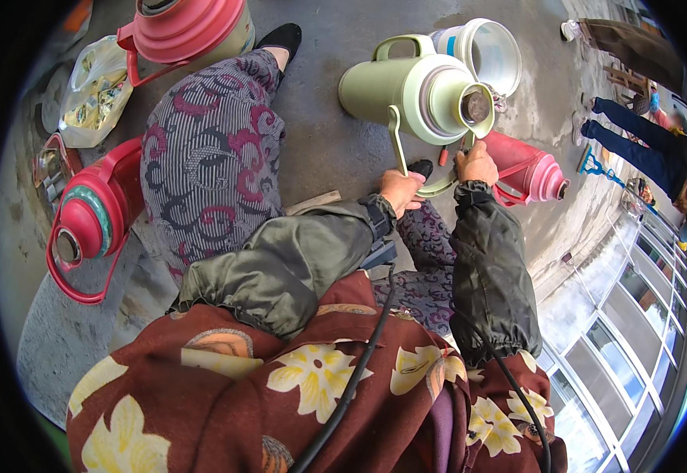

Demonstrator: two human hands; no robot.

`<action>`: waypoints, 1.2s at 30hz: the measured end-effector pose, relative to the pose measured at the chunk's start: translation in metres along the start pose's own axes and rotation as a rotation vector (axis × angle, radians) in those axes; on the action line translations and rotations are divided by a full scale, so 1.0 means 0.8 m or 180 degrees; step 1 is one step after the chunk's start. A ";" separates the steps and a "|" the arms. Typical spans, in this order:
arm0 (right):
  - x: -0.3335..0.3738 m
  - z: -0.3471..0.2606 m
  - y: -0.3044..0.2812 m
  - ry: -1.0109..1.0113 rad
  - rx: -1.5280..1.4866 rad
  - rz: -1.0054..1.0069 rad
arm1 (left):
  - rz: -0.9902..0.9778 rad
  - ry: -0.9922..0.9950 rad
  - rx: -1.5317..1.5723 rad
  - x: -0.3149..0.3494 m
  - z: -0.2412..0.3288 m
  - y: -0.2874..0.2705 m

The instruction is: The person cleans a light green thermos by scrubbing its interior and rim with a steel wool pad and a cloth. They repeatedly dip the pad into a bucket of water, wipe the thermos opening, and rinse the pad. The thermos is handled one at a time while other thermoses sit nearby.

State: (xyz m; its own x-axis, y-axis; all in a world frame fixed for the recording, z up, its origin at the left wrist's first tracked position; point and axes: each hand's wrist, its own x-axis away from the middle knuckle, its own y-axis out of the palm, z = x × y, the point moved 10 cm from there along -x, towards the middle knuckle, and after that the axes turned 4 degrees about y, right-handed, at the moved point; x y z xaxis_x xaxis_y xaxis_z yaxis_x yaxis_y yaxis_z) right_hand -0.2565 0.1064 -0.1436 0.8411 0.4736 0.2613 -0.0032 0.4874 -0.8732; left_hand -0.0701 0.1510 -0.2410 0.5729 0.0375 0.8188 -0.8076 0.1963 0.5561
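A pale green thermos flask [390, 88] stands in front of me, its corked mouth and spout facing up toward me. Its carrying handle [398, 146] is swung down on my side. My left hand [401, 191] is closed on that handle near its curved end. Across from it, my right hand [476, 164] grips the other side of the handle, just below the spout; its fingertips are partly hidden. Between the hands, a small thing with an orange-red end [443, 156] shows near the flask.
Red thermos flasks stand around me: one at the left [95, 205], one at the top left [186, 35], one beyond my right hand [525, 169]. Behind the green flask is a white bucket [497, 59]. A plastic bag [97, 91] lies at the left. People stand at the far right, near a blue mop [595, 164].
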 end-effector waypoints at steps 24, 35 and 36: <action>-0.005 0.013 -0.022 -0.0303 -0.0060 0.0297 | -0.0044 -0.0067 -0.0307 0.013 0.012 0.003; -0.057 -0.042 -0.068 -0.0806 -0.0334 0.0554 | -0.0323 -0.0046 -0.0183 0.024 0.024 0.008; -0.046 -0.028 -0.053 -0.0432 -0.0388 0.0548 | -0.0235 0.0012 -0.0229 0.023 0.027 0.001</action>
State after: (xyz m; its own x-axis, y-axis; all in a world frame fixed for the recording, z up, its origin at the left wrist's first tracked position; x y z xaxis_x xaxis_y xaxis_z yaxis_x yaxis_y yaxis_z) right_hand -0.2753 0.0518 -0.1258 0.7534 0.6402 0.1500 -0.0679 0.3027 -0.9507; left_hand -0.0635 0.1304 -0.2221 0.6311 0.0239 0.7753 -0.7511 0.2685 0.6031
